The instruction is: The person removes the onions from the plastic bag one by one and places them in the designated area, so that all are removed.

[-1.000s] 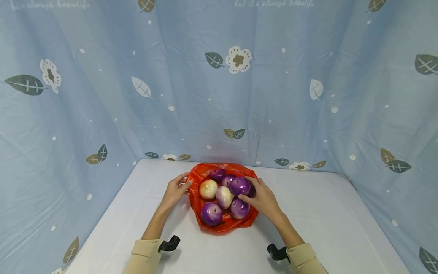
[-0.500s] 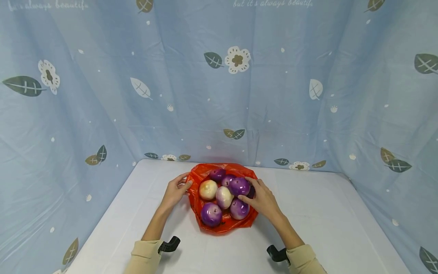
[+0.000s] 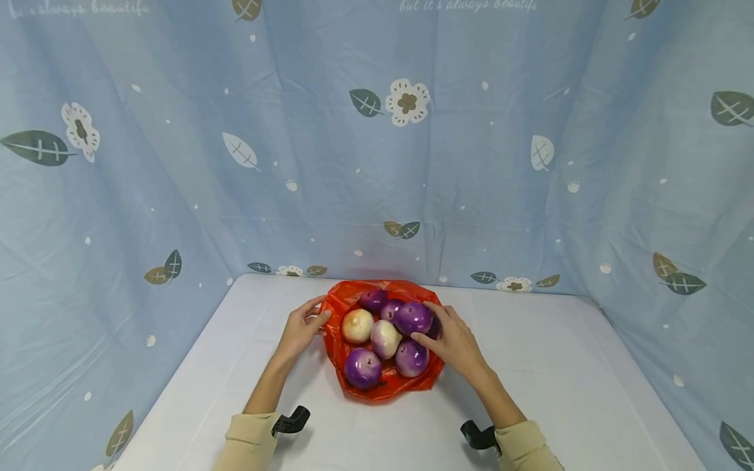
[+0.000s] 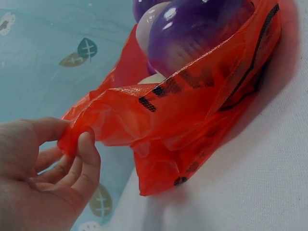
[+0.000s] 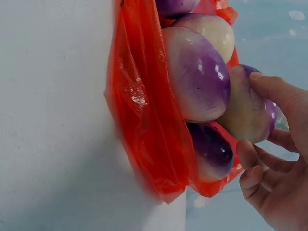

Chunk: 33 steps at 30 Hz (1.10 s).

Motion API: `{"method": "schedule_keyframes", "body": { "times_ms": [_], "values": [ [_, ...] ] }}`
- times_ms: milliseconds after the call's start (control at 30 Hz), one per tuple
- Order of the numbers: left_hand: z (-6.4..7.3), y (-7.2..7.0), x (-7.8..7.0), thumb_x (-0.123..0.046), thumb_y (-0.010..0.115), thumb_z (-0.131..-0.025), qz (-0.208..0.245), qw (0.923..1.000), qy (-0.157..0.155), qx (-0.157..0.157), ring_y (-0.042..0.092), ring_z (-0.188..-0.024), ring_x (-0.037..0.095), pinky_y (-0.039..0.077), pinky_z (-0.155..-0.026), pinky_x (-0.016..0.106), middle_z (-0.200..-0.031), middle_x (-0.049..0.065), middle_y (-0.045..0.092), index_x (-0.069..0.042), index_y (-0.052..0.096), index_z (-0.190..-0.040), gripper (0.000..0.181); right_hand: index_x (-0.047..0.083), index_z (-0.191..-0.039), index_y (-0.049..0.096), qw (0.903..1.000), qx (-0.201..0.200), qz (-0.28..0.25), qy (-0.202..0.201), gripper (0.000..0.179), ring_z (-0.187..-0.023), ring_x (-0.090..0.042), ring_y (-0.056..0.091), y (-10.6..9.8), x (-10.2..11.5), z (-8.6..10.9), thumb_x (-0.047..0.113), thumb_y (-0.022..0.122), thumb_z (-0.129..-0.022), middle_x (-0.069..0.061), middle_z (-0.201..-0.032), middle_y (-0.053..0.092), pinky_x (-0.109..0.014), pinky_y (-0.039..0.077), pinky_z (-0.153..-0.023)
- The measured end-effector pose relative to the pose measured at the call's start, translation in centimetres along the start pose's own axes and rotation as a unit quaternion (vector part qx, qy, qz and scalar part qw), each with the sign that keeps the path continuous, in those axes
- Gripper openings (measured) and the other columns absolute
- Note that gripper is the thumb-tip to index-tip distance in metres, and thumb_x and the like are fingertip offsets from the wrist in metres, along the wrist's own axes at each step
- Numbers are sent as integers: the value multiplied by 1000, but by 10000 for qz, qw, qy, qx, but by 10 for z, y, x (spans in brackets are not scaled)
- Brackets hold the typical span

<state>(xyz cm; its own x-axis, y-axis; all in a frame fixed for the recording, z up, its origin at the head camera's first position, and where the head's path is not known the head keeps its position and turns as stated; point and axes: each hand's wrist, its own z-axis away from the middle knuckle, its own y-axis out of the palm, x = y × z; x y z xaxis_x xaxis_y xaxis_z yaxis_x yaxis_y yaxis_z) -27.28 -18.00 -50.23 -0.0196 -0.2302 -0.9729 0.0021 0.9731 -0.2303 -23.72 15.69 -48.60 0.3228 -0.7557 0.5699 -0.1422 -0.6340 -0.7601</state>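
— Left hand (image 3: 302,330): how is it being used?

— By it, the edge of the red bag (image 4: 120,115) is pinched between thumb and fingers, at the bag's left side. The rim is probably steadied that way, so that the mouth is held wide and the far side can be reached without the plastic folding in.

— And the right hand (image 3: 453,337)?

— Its thumb and fingers are curled round a purple vegetable (image 3: 413,318), with the thumb set on the side nearer the person. In the right wrist view the thumb is seen laid on one face and fingertips near the other; a glossy, round skin would presumably be slippery, so opposite sides are gripped.

— Where is that vegetable held?

— Within the outline of the bag's mouth, towards the right, just beside a darker vegetable (image 5: 211,149). Whether its full weight is borne by the hand cannot be told.

— And the others?

— A pale vegetable (image 3: 357,326) and several purple ones are cradled inside the open bag, by which they are likely stopped from rolling across the white table (image 3: 530,366).
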Motion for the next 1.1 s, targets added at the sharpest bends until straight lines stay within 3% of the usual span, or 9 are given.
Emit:
{"method": "schedule_keyframes", "body": {
  "times_ms": [267,533,800,1100],
  "values": [
    [1,0,-2,-20,64,-96,5,10000,47,-5,66,-72,13,63,-70,35,-109,20,63,-14,54,-140,46,17,-141,51,9998,-187,-1,-95,74,-91,-22,60,-8,0,-3,46,80,-78,-12,-116,59,-40,62,-78],
    [2,0,-2,-23,65,-96,-15,10000,82,-7,67,-74,13,63,-73,40,-110,21,63,-12,53,-140,47,20,-142,49,9997,-208,-102,-5,74,-75,-19,54,-18,-3,-6,46,79,-79,-15,-116,59,-18,50,-61],
    [3,0,-2,-23,65,-95,11,10000,35,-10,67,-74,13,63,-73,38,-110,20,63,-14,53,-140,47,22,-142,49,9991,-405,-134,60,73,-70,-13,50,-27,-12,-7,44,79,-80,-12,-115,59,-16,50,-57],
    [1,0,1,-25,65,-95,53,10000,1,-25,67,-74,12,63,-71,30,-113,21,63,-14,53,-140,48,22,-143,49,9984,-523,-181,79,71,-70,-14,51,-35,-29,-5,45,77,-82,-11,-119,58,-18,50,-56]
  ]
}}
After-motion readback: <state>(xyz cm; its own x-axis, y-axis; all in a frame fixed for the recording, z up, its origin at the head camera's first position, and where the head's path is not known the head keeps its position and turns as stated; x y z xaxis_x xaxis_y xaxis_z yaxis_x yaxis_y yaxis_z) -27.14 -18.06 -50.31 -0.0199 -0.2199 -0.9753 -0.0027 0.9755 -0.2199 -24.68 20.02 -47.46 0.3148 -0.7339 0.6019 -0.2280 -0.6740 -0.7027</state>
